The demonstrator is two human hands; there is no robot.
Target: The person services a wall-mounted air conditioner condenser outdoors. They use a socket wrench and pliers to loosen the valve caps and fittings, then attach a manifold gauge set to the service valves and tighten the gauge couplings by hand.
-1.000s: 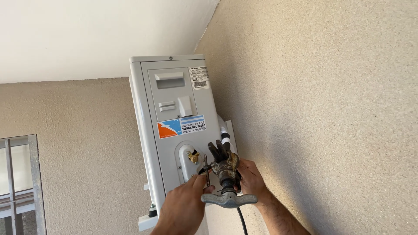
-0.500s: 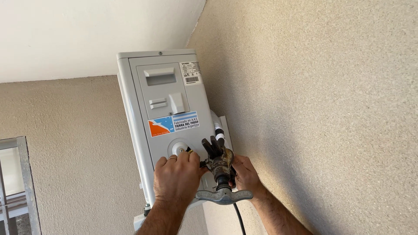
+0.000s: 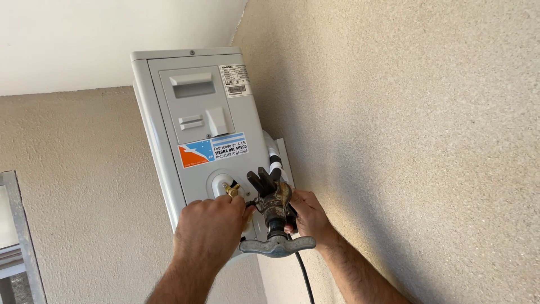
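With the left hand [image 3: 209, 233] closed around the brass valve [image 3: 232, 190] and the right hand [image 3: 306, 217] gripping the clamp tool [image 3: 274, 217], steadying both against the grey unit [image 3: 197, 129] seems wise

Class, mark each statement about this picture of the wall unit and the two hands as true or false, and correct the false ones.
1. The grey unit hangs on a textured wall. True.
2. The right hand is at the dark metal tool with the wing-shaped handle. True.
3. The left hand rests flat on the ceiling. False: it is at the brass fitting low on the unit.
4. A black hose hangs down below the tool. True.
5. The orange and blue sticker is on the wall. False: it is on the unit's side panel.
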